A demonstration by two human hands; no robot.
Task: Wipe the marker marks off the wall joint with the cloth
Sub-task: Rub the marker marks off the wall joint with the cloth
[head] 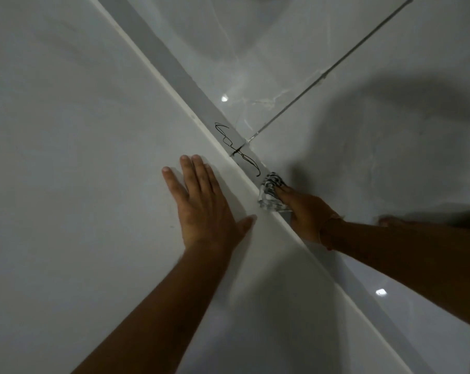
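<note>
A grey strip, the wall joint, runs diagonally from the top left to the bottom right between a white wall and glossy tiles. Black marker marks squiggle along the strip near the middle of the view. My right hand presses a crumpled black-and-white cloth onto the strip just below the lower end of the marks. My left hand lies flat on the white wall, fingers spread, beside the joint and apart from the cloth.
Glossy marbled tiles fill the right side, split by a thin grout line that meets the joint at the marks. Light glints off the tiles, and dark shadows of my arms fall across them.
</note>
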